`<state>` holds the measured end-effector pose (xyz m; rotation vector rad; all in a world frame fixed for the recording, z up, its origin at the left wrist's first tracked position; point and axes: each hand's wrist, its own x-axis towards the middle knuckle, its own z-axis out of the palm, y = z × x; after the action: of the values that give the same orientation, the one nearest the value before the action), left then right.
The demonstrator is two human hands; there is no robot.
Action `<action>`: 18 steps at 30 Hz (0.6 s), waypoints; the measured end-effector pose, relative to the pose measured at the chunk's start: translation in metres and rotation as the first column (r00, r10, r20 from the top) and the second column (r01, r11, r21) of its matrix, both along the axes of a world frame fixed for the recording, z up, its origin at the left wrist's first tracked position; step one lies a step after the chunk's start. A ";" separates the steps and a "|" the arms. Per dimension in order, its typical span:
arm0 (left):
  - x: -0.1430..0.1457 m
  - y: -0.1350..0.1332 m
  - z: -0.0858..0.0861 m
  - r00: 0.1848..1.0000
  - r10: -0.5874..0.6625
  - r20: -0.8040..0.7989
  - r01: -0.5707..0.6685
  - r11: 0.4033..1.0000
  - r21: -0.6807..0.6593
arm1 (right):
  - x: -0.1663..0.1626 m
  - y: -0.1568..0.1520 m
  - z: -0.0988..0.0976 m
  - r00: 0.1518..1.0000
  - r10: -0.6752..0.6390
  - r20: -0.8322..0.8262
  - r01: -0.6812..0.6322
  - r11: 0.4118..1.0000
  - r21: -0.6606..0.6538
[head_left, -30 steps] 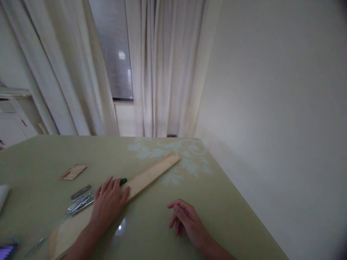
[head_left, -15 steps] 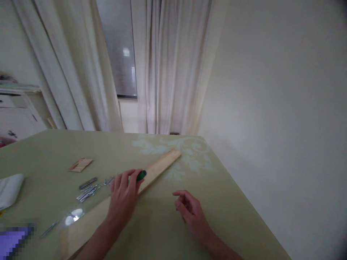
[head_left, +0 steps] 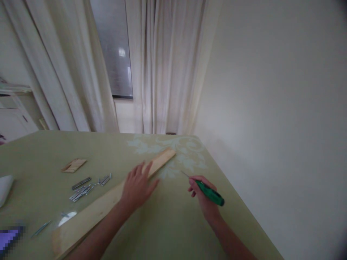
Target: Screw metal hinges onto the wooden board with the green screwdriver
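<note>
A long wooden board (head_left: 99,207) lies at a slant across the table. On its middle rests my left hand (head_left: 137,186), fingers spread, holding nothing. To the right of the board, my right hand (head_left: 207,200) grips a screwdriver (head_left: 210,193) with a green handle. Its thin shaft points up and left, above the tabletop and apart from the board. Left of the board lie several metal hinges (head_left: 81,192) and screws, with a few more small metal pieces (head_left: 104,179) close to the board.
A small wooden piece (head_left: 73,165) lies farther back on the green table (head_left: 168,231). At the left are a thin metal rod (head_left: 41,229), a white object (head_left: 5,189) and a blurred purple item (head_left: 9,238). The wall (head_left: 271,108) runs along the right.
The green screwdriver has passed from my left hand to my right. My left hand has opened and lies spread on the board. The view has shifted slightly to the right.
</note>
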<state>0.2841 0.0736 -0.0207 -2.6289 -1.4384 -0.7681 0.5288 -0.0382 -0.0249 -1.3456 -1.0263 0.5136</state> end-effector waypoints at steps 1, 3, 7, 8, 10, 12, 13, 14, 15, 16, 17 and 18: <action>-0.009 0.018 -0.008 0.990 0.116 -0.086 -0.121 0.991 -0.056 | 0.007 0.003 0.004 0.998 -0.047 -0.042 0.047 0.999 0.008; -0.023 0.043 -0.020 0.970 0.146 -0.196 -0.176 0.974 -0.142 | 0.020 0.007 0.008 0.985 -0.093 -0.145 0.103 0.993 0.063; -0.024 0.043 -0.028 0.971 0.097 -0.217 -0.139 0.972 -0.188 | 0.031 0.010 0.011 0.942 -0.148 -0.301 0.201 0.968 0.151; -0.018 0.036 -0.028 0.974 0.074 -0.213 -0.116 0.975 -0.189 | 0.031 0.010 0.011 0.933 -0.172 -0.315 0.231 0.960 0.158; -0.002 0.016 -0.028 0.980 -0.004 -0.200 -0.039 0.978 -0.206 | 0.031 0.008 0.013 0.926 -0.214 -0.312 0.276 0.945 0.172; 0.019 -0.006 -0.030 0.979 -0.110 -0.174 0.070 0.972 -0.222 | 0.031 0.006 0.015 0.930 -0.239 -0.280 0.298 0.935 0.190; 0.030 -0.016 -0.032 0.972 -0.167 -0.166 0.126 0.964 -0.233 | 0.031 0.006 0.015 0.931 -0.249 -0.266 0.306 0.931 0.200; 0.040 -0.025 -0.034 0.959 -0.236 -0.157 0.195 0.952 -0.236 | 0.032 0.005 0.015 0.932 -0.257 -0.256 0.314 0.926 0.210; 0.049 -0.030 -0.035 0.941 -0.302 -0.151 0.264 0.936 -0.231 | 0.033 0.005 0.015 0.932 -0.264 -0.247 0.319 0.923 0.216; 0.055 -0.033 -0.035 0.918 -0.367 -0.147 0.331 0.917 -0.224 | 0.035 0.005 0.014 0.933 -0.273 -0.235 0.324 0.921 0.216; 0.060 -0.033 -0.034 0.895 -0.421 -0.150 0.386 0.896 -0.219 | 0.036 0.006 0.013 0.935 -0.281 -0.218 0.326 0.921 0.211; 0.062 -0.030 -0.033 0.873 -0.463 -0.154 0.428 0.878 -0.215 | 0.038 0.006 0.010 0.939 -0.286 -0.191 0.323 0.925 0.202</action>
<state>0.3461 0.0432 -0.0534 -3.1178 -0.8860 -0.3876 0.5668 -0.0319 -0.0144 -1.2074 -0.7036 0.2518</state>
